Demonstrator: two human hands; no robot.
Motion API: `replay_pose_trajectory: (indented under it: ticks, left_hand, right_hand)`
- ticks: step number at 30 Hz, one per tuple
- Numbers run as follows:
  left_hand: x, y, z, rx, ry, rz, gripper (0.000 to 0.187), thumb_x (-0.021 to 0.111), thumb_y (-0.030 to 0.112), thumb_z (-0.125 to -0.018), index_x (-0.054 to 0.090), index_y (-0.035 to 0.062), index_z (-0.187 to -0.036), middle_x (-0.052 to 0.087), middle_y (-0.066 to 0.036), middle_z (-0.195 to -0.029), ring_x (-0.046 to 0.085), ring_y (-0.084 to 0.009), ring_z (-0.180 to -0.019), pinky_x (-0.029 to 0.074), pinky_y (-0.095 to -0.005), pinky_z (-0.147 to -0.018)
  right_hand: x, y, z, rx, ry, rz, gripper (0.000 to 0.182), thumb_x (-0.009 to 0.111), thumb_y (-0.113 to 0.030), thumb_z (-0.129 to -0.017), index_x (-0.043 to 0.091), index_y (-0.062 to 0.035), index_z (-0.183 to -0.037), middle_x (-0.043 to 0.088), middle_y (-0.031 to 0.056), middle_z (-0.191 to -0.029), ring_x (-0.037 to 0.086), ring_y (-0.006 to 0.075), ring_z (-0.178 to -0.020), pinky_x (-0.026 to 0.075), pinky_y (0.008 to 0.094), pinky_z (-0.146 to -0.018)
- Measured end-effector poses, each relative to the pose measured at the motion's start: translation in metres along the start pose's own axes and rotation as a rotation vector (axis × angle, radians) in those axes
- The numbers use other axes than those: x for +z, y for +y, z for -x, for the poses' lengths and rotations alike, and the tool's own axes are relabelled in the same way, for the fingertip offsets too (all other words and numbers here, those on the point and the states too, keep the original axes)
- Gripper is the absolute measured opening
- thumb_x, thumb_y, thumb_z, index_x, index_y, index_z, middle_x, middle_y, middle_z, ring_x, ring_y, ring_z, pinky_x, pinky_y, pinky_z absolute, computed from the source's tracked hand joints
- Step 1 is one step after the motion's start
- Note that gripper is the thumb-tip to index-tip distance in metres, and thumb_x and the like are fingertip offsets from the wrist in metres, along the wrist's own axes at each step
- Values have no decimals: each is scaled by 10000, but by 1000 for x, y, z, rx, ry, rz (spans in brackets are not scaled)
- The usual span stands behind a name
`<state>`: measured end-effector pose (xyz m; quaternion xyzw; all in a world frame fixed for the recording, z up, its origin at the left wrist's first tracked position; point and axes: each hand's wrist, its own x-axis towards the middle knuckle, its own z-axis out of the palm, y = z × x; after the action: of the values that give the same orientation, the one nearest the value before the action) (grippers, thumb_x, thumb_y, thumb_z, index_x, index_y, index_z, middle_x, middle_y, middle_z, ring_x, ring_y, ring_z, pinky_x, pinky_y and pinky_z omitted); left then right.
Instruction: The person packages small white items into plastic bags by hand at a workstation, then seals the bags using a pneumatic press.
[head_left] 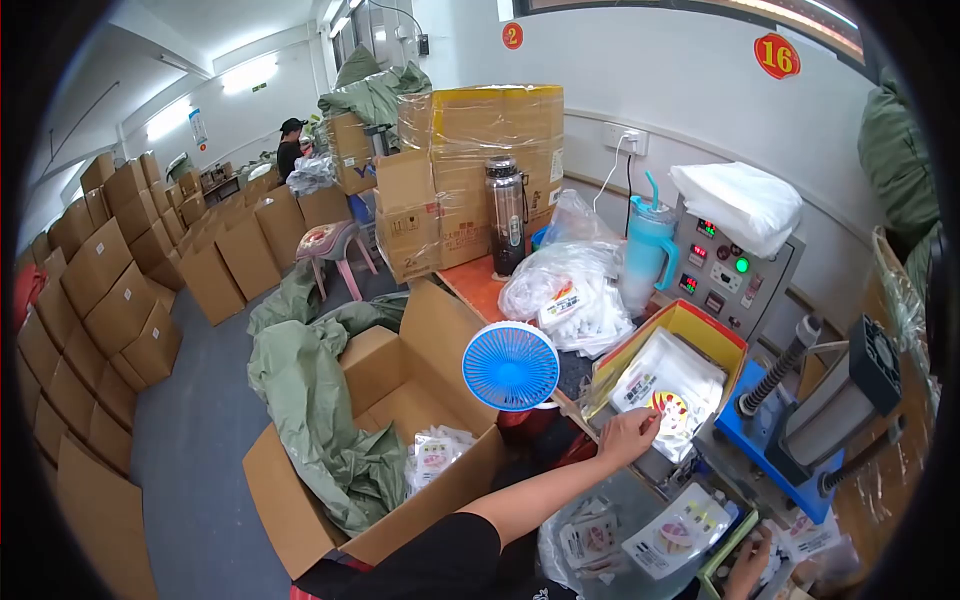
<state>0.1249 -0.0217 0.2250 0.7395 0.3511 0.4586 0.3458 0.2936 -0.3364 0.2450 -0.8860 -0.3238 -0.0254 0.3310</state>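
Observation:
My left hand (630, 438) reaches to a stack of printed plastic pouches (655, 385) in a red and yellow box. Its thumb and fingertips are pinched together at the lower edge of the top pouch. Low at the right, my right hand (748, 568) is over a green bin (712, 578) that holds small white pieces (772, 560). Its fingers are curled, and what they hold is too small to make out. Between the hands lies a printed pouch (678, 530) with a white spout, on a grey surface with more pouches (590, 540) beside it.
A blue press machine (780, 430) stands at the right, below a control box (725, 265). A blue fan (510, 366), a turquoise tumbler (648, 250) and a dark thermos (505, 215) stand ahead. An open carton (470, 470) is at the left. A person (290, 150) is far back.

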Motion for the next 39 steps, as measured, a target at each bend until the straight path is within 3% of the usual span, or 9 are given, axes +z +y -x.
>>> replay_pose_trajectory:
  ticks: [3,6,10,17,21,23,24,29,39]
  left_hand:
    - [2,2,-1,13,36,-18,199,645,263,-841,710,89,-911,649,-88,-680,638,-238,-598,489,-354,-562]
    - [5,3,-1,15,46,-73,205,646,268,-840,711,87,-910,646,-87,-668,635,-239,-588,488,-357,-557]
    - [8,3,0,44,89,-116,191,661,257,-830,714,91,-908,634,-80,-639,623,-223,-558,476,-345,-534]
    - [6,11,3,-52,21,-137,188,647,262,-818,705,105,-904,654,-89,-704,651,-288,-663,502,-388,-604]
    - [3,15,2,-45,24,-140,202,652,282,-812,709,104,-890,658,-91,-706,655,-290,-674,503,-384,-613]
    - [1,16,0,-107,4,-107,224,658,301,-807,709,94,-877,660,-99,-707,660,-291,-689,503,-383,-622]
    - [2,12,-2,-114,22,-53,250,662,315,-805,710,77,-865,656,-112,-700,656,-290,-677,495,-381,-619]
    - [1,-12,-13,-122,-19,127,292,664,330,-802,705,43,-841,650,-126,-685,638,-258,-625,472,-359,-599]
    - [3,-13,-22,-227,-3,421,278,639,277,-813,695,5,-816,648,-128,-637,637,-227,-582,473,-338,-581]
  right_hand:
    - [5,43,-8,124,-16,-455,340,485,-166,-984,509,-52,-1303,616,92,-875,516,159,-570,432,287,-501]
    - [-34,0,-14,687,29,-1648,263,492,-209,-994,551,-61,-1202,442,21,-601,282,81,-408,261,233,-345]
    - [-11,80,-12,711,-17,-1957,209,469,-225,-1000,565,-44,-1044,425,39,-573,247,89,-382,223,223,-329]
    - [-28,24,6,802,-40,-1768,263,422,-256,-1020,561,-39,-965,420,33,-557,245,80,-361,215,214,-317]
    - [-22,22,24,529,-298,-1771,204,484,-207,-999,568,-29,-949,505,34,-614,300,80,-387,262,214,-349]
    - [-7,38,26,335,-301,-1815,378,483,-186,-978,446,-2,-1306,612,91,-933,477,103,-489,390,231,-375]
    - [2,36,25,418,-64,-1669,383,483,-237,-999,451,-25,-1316,592,12,-852,261,-15,-423,190,135,-297]
    - [11,47,17,509,-6,-1623,328,528,-217,-978,507,-20,-1240,611,36,-857,312,6,-426,229,158,-307]
    - [39,27,27,60,306,-885,216,529,-193,-981,557,-36,-1127,526,-31,-680,330,-14,-510,208,169,-463]
